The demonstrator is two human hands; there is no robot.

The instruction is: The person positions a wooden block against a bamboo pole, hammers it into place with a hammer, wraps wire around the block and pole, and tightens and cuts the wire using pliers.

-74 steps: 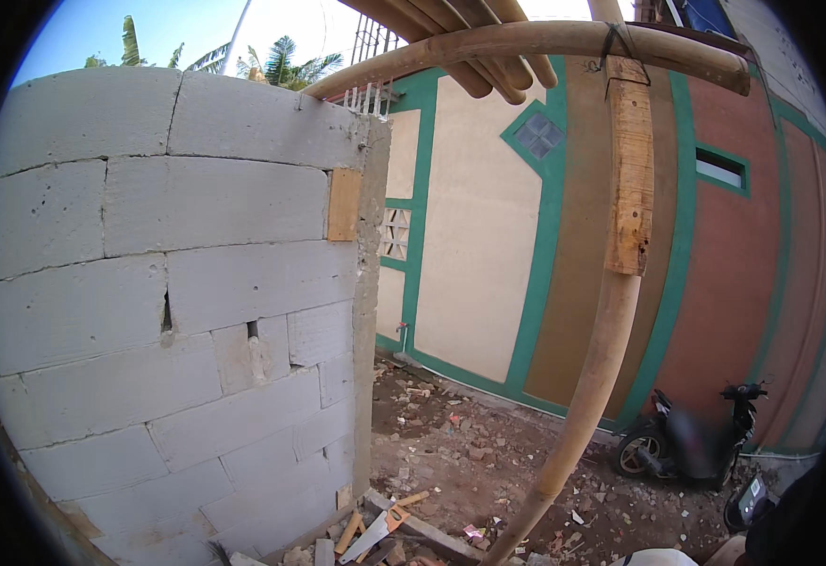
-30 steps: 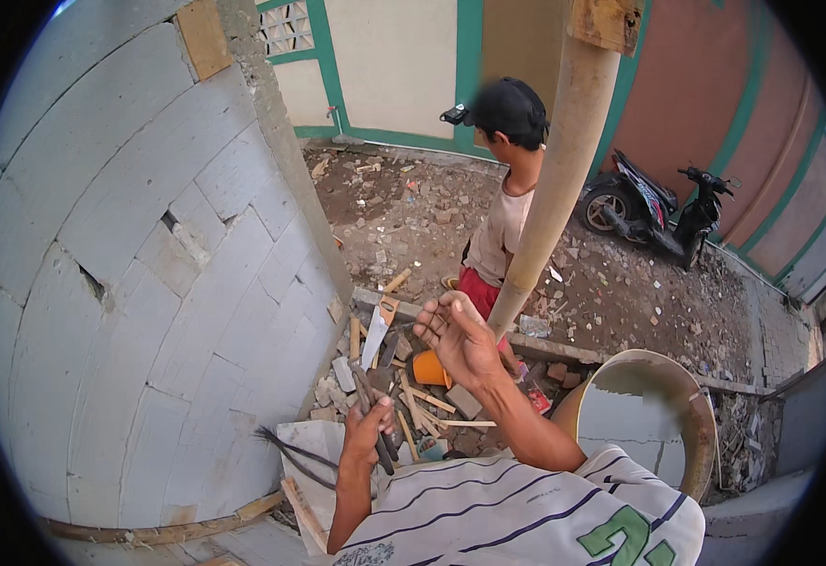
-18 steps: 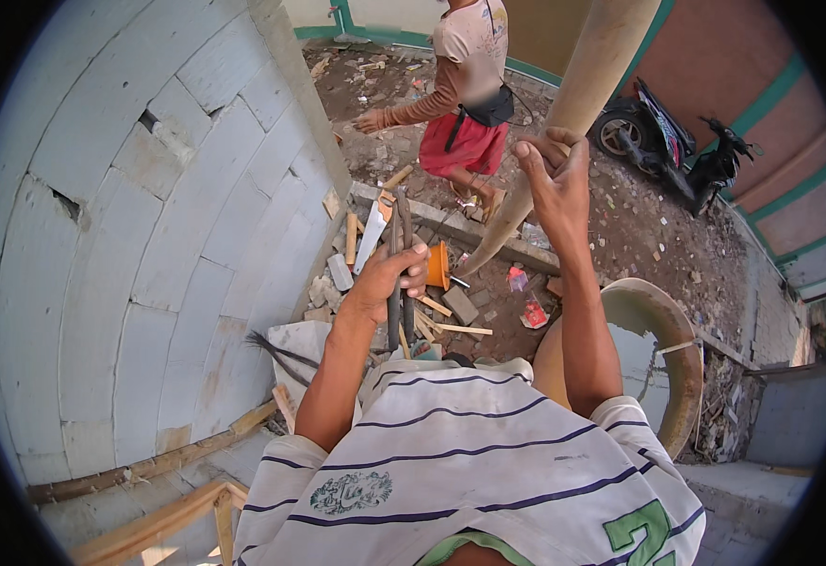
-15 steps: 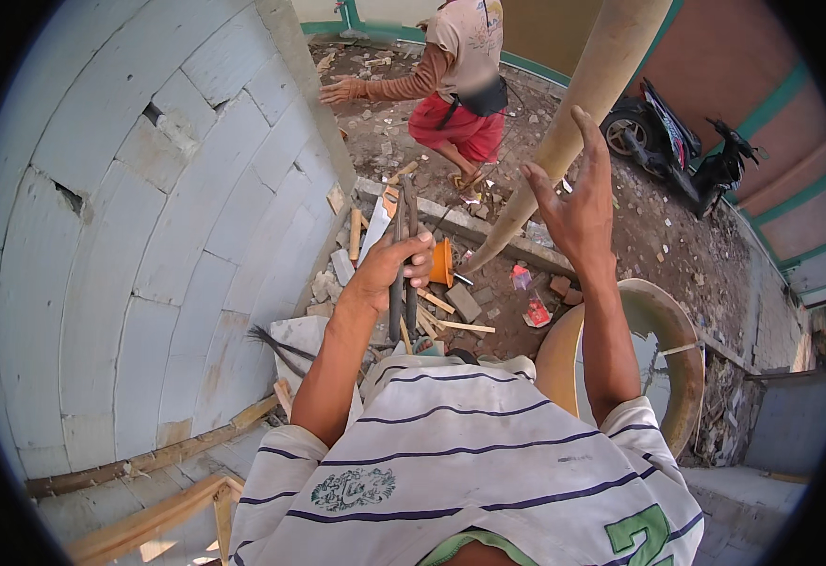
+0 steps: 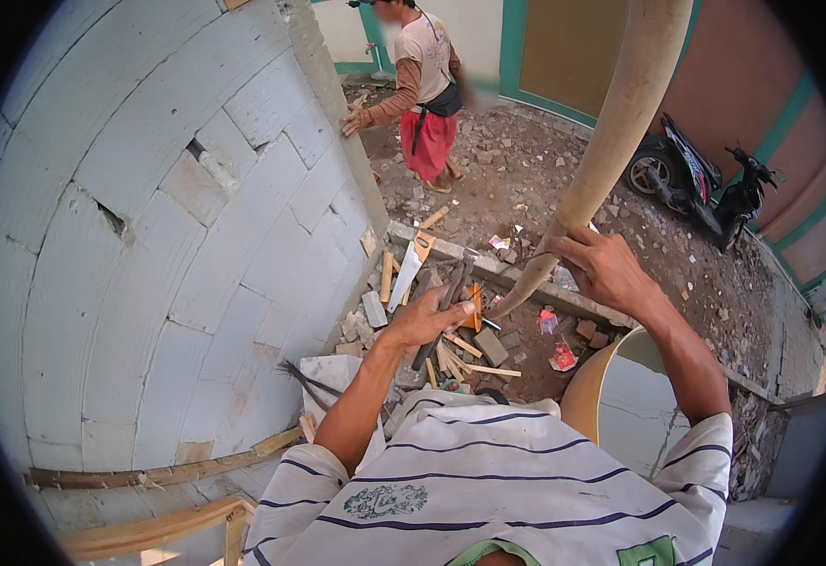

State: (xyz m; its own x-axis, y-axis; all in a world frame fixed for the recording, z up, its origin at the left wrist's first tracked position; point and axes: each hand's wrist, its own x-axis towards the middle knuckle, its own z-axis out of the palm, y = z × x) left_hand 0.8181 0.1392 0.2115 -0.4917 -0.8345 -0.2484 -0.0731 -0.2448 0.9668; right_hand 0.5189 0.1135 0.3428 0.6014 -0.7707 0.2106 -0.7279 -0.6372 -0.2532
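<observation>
My left hand [image 5: 421,319] is wrapped round a dark pair of pincers [image 5: 429,351], whose jaws point away from me. Just beside the bamboo pole [image 5: 611,141], my right hand [image 5: 606,269] has its fingers bent together at the end of a thin dark wire [image 5: 526,260]. That wire runs left across the pole toward the pincers' jaws; whether the jaws touch it I cannot tell. Beyond the pincers a handsaw [image 5: 408,274] with an orange-and-wood handle lies on the rubble. An orange object [image 5: 474,309] sits partly hidden behind my left hand.
A grey block wall [image 5: 234,226] rises on my left. Another person [image 5: 422,85] stands beyond its end, one hand against it. Wood offcuts [image 5: 460,363] and a grey block [image 5: 490,347] lie below. A large round tub [image 5: 587,382] is under my right arm; a motorbike [image 5: 696,179] stands far right.
My right hand has come down from beside the pole and closed on the wire. My left hand has tilted the pincers rightward. The other person has moved toward the wall's end and touches it.
</observation>
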